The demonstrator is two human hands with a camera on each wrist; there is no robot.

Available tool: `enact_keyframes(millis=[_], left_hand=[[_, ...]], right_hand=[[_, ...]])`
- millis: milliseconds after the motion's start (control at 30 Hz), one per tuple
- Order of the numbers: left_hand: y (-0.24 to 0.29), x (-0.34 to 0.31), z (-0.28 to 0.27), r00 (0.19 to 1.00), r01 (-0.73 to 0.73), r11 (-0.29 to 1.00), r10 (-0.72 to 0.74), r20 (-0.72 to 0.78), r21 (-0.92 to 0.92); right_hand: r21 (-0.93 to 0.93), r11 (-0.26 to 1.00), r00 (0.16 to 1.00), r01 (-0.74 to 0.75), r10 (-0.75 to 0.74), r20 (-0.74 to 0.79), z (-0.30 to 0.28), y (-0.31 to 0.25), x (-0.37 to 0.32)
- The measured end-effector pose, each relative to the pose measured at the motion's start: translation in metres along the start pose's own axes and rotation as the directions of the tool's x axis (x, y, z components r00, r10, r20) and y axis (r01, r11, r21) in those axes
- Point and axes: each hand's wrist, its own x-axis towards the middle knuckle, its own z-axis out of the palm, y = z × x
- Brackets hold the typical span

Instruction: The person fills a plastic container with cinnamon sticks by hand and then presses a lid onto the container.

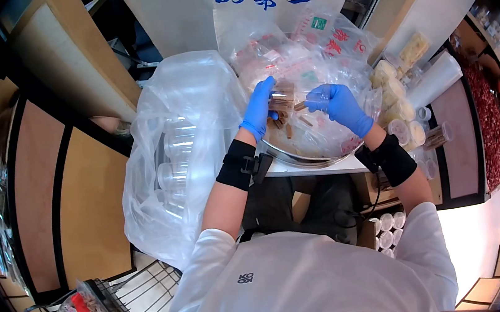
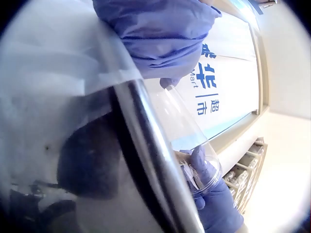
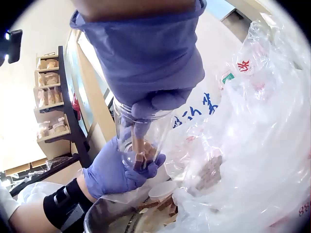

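As your left hand (image 1: 260,108) is curling its fingers round the clear jar (image 1: 285,93), its mouth facing your right hand (image 1: 343,109) probably for easy reach, your right fingers are pinching a brown stick (image 3: 139,143) inside; you are holding the jar above the metal basin (image 3: 98,214) at the desk's (image 1: 354,165) front edge, likely to catch slips.

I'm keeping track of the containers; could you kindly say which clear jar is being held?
The jar with brown sticks inside, gripped by the left hand above the metal basin; other jars, like those bagged at left, are untouched.
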Motion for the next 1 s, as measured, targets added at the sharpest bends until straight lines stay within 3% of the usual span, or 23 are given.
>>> enact_keyframes(millis=[67,133,267,333,433,567,633,767,867,933,1000], left_hand=[[0.001,-0.002,0.001,1.0,0.014,1.0,-0.014,0.0,-0.011],[-0.001,0.001,0.001,1.0,0.022,1.0,-0.022,-0.01,-0.014],[-0.002,0.002,-0.001,0.999,0.02,1.0,-0.02,0.032,0.006],[-0.002,0.001,0.001,0.999,0.006,1.0,-0.007,0.037,0.024],[-0.002,-0.001,0.001,0.999,-0.005,0.999,0.004,0.037,0.037],[0.007,-0.008,0.008,0.998,-0.037,0.997,0.033,0.054,0.065],[0.004,-0.006,0.008,0.998,-0.039,0.997,0.035,0.048,0.068],[0.01,-0.013,0.011,0.999,-0.002,0.999,0.001,0.037,0.033],[0.004,-0.007,0.008,0.997,0.002,0.999,-0.005,0.071,0.046],[0.004,-0.008,0.008,0.997,0.026,0.999,-0.028,0.068,0.031],[0.005,-0.01,0.008,0.997,0.048,0.999,-0.049,0.062,0.015]], right_hand=[[0.018,0.999,1.0,0.029,-0.03,0.007,-0.001,0.001,-0.001],[-0.082,0.997,0.997,-0.001,0.007,0.072,-0.002,-0.011,-0.007],[-0.055,0.996,0.993,-0.063,0.068,0.096,-0.004,-0.017,-0.012],[0.05,0.98,0.973,-0.191,0.182,0.142,-0.007,-0.014,-0.01],[-0.021,0.949,0.911,-0.314,0.308,0.273,-0.007,-0.026,-0.013],[0.086,0.954,0.884,-0.288,0.23,0.406,-0.014,-0.025,-0.02],[0.165,0.926,0.798,-0.34,0.191,0.572,-0.014,-0.022,-0.023],[0.229,0.904,0.778,-0.36,0.156,0.608,-0.022,-0.014,-0.022],[0.301,0.876,0.823,-0.376,0.166,0.543,-0.022,-0.016,-0.024],[0.376,0.824,0.767,-0.424,0.106,0.633,-0.018,-0.017,-0.022],[0.366,0.817,0.765,-0.445,0.133,0.631,-0.012,-0.028,-0.025]])
